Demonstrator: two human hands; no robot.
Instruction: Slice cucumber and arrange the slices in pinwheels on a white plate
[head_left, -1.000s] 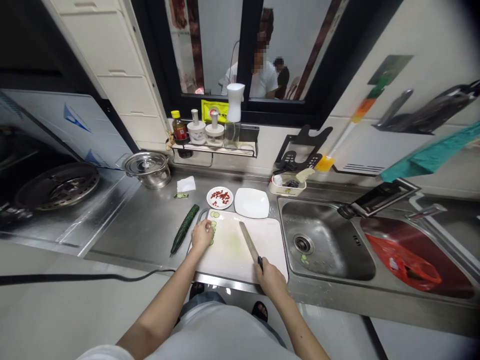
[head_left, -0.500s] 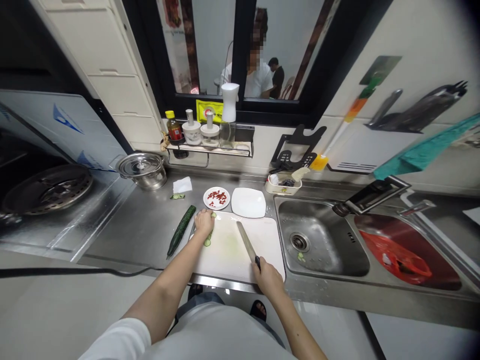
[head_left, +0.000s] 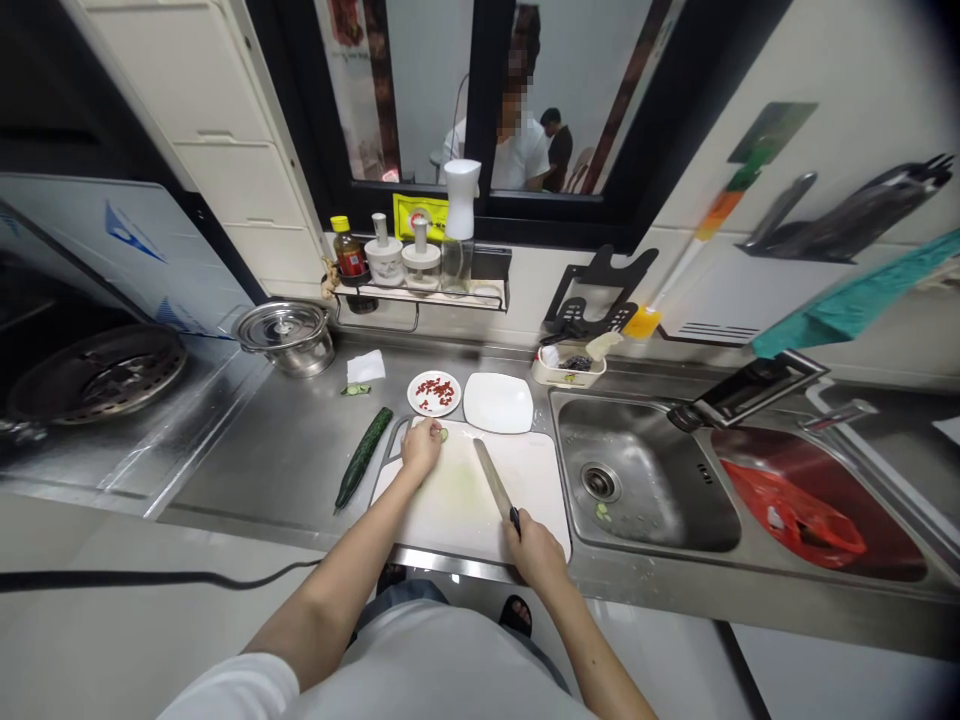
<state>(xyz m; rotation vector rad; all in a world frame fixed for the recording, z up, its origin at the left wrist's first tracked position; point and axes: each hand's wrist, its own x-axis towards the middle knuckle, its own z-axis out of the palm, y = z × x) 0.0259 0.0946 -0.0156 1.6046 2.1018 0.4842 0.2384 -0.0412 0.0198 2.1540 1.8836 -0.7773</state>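
My left hand [head_left: 422,448] is closed over the upper left of the white cutting board [head_left: 457,525]. A pale green cucumber slice [head_left: 443,434] shows at its fingertips; the rest of its hold is hidden. My right hand [head_left: 537,552] grips the dark handle of a kitchen knife [head_left: 492,476], whose blade lies low over the board, pointing away from me. Left of the board a whole dark green cucumber [head_left: 363,460] lies on the counter. Beyond the board stand a small plate of chopped red pieces [head_left: 434,394] and a white square plate [head_left: 499,402].
A steel sink [head_left: 645,480] with green scraps near its drain adjoins the board on the right. A red bag [head_left: 795,515] fills part of the second basin. Back left are a lidded steel pot [head_left: 285,338] and white paper [head_left: 366,366]. Condiments stand on a wall rack [head_left: 420,297].
My left hand has shifted slightly right, and the cucumber slices that lay beside it on the board no longer show there. The knife and my right hand have hardly moved.
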